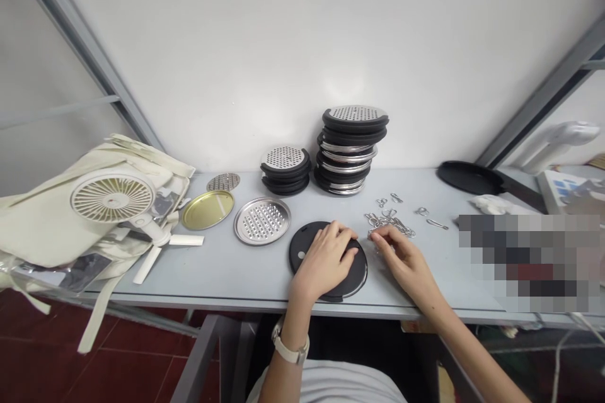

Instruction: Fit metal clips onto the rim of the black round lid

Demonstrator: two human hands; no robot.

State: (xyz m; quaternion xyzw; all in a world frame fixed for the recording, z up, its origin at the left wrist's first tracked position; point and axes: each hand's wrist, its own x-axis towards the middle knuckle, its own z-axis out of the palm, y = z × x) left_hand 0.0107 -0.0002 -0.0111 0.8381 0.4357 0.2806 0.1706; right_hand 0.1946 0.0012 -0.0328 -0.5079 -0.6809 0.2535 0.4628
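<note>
A round black disc [301, 245] with a thin metal edge at its lower right lies near the table's front edge. My left hand [326, 258] rests on it, fingers loosely bent and a little apart, gripping nothing. To its right, my right hand [397, 255] pinches something small and shiny between thumb and fingertips, too small to name. Just beyond that hand lies a loose pile of small metal clips [390, 221], with a few single ones around it. A round metal grater plate [262, 220] lies left of the disc.
Behind stand a tall stack of black-rimmed graters [352, 151] and a shorter stack [285, 170]. A gold lid [208, 210], a white fan [113, 196] and a cream bag [42, 220] are at left. A black pan [470, 177] lies at the back right.
</note>
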